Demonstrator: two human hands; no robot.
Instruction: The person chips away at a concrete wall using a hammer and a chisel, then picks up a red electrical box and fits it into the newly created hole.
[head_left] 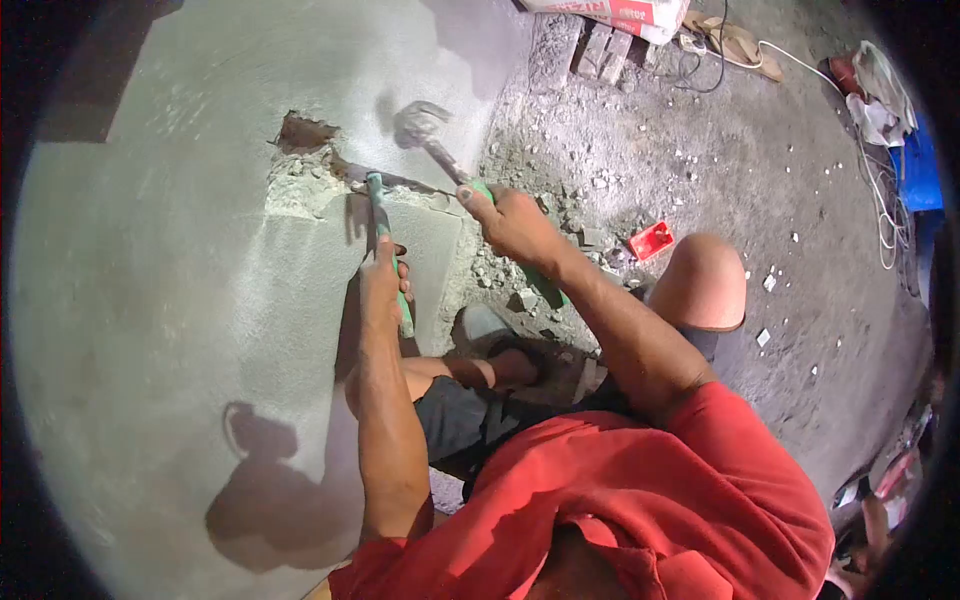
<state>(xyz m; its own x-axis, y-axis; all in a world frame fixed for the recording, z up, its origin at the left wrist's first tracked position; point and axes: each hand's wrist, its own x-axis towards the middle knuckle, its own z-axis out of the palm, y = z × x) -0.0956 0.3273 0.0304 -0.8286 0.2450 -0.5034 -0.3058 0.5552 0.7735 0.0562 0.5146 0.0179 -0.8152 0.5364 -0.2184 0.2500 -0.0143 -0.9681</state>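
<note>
My left hand (383, 280) is wrapped round a green chisel (378, 205), whose upper end is at the broken edge of a groove (400, 183) in the grey plastered wall (200, 280). In my right hand (520, 232) is a claw hammer (437, 150) with a green handle. Its head is blurred and stands above the groove, apart from the chisel. At the groove's left end, a rough hole (305, 135) shows brown material inside, with pale crumbled plaster below it.
Rubble (540, 215) lies along the foot of the wall. A red box (651, 241) sits on the floor beside my knee. At the back are a printed sack (630, 15), broken blocks (604, 52) and a white cable (790, 55). Plastic bags (880, 100) lie at the far right.
</note>
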